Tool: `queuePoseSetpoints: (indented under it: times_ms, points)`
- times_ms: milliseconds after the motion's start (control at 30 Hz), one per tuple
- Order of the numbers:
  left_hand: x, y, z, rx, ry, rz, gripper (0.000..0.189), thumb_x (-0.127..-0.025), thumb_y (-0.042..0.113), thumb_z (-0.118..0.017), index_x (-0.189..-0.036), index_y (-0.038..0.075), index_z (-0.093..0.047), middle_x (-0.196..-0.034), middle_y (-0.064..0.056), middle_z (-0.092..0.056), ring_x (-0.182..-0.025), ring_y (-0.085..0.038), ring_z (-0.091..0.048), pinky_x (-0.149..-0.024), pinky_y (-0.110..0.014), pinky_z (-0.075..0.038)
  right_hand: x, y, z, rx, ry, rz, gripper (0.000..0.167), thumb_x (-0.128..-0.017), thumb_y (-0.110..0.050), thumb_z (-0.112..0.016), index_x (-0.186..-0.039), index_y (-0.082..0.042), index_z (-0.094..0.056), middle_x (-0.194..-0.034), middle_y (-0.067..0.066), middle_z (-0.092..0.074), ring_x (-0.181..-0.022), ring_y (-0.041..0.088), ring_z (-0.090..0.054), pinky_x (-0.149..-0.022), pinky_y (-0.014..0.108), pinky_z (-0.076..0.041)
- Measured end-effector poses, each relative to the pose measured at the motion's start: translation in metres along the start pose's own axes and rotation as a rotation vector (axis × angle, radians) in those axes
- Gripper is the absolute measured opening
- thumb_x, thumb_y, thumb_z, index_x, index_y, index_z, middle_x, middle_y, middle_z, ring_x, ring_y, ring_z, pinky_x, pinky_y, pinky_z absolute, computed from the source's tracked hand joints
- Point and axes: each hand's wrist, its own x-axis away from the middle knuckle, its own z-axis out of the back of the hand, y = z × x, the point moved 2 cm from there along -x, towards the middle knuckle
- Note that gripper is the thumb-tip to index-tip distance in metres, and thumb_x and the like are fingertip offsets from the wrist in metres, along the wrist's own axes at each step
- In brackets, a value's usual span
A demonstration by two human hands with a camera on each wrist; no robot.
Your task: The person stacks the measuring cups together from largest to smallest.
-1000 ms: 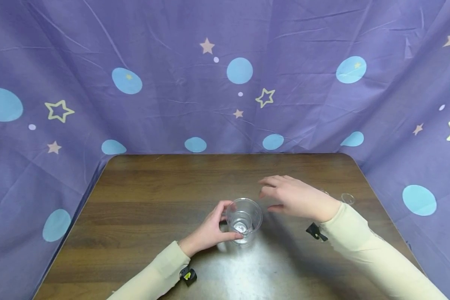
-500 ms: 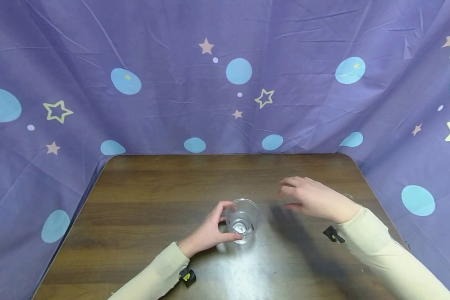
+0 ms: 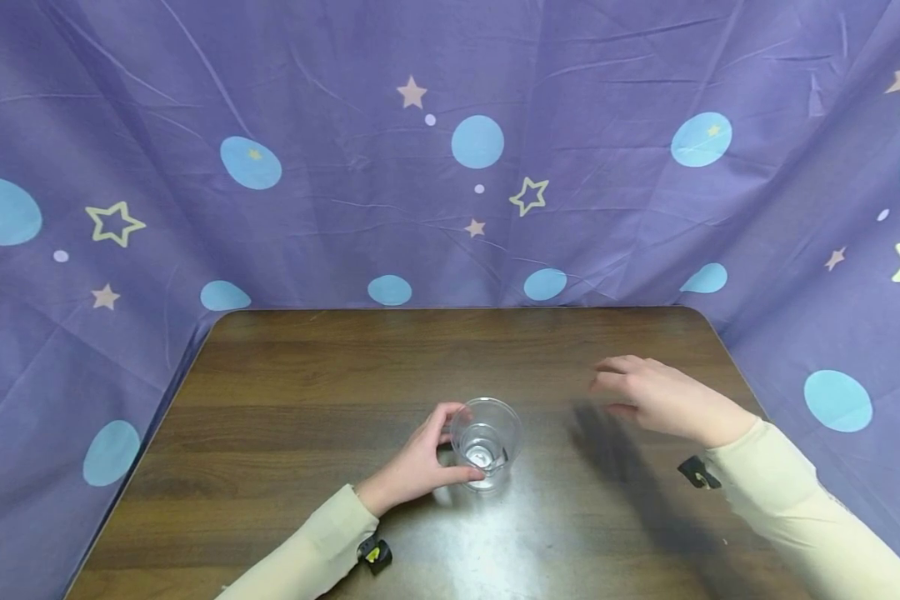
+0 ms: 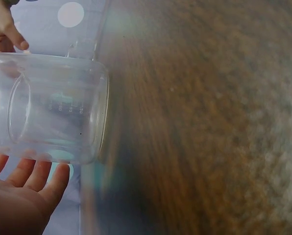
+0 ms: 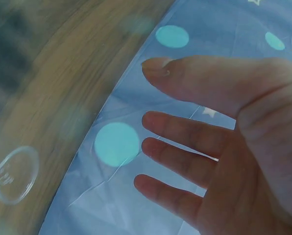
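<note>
Near the middle of the table, my left hand [image 3: 420,458] grips a clear plastic measuring cup [image 3: 487,437], thumb at its near side and fingers behind it. The left wrist view shows faint printed graduations on the measuring cup [image 4: 62,107] and a clear oval outline within. My right hand [image 3: 667,400] hovers over the right part of the table, fingers loosely bent and holding nothing. Low on the left in the right wrist view lies a small clear piece [image 5: 18,174] with an oval rim; the right arm hides it in the head view.
The brown wooden table [image 3: 307,375] has rounded far corners. A purple curtain [image 3: 345,167] with stars and blue dots encloses its back and sides. Black straps with small devices hang at both wrists.
My right hand has moved away from the measuring cup to the right, covering the small clear ring-like piece seen earlier on the table. The left hand and measuring cup have stayed put.
</note>
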Motion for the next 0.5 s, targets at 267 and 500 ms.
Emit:
queuePoseSetpoints:
  times_ms: [267, 500]
  points:
    - [0.001, 0.001, 0.000, 0.008, -0.002, -0.009, 0.082, -0.079, 0.022, -0.093, -0.143, 0.009, -0.043, -0.144, -0.012, -0.053, -0.131, -0.030, -0.055, -0.111, -0.042, -0.051, 0.016, 0.016, -0.004, -0.009, -0.008, -0.054, 0.035, -0.075, -0.001, -0.085, -0.101, -0.019, -0.071, -0.117, 0.011, -0.070, -0.105, 0.036, -0.069, -0.085, 0.052, -0.059]
    - [0.000, 0.001, 0.000, 0.004, -0.005, 0.002, 0.083, -0.078, 0.022, -0.093, -0.143, 0.009, -0.043, -0.144, -0.012, -0.053, -0.130, -0.029, -0.056, -0.111, -0.040, -0.051, 0.027, 0.026, -0.005, 0.016, 0.028, -0.039, 0.043, -0.068, 0.012, -0.079, -0.097, -0.018, -0.071, -0.112, 0.012, -0.071, -0.102, 0.037, -0.070, -0.082, 0.053, -0.060]
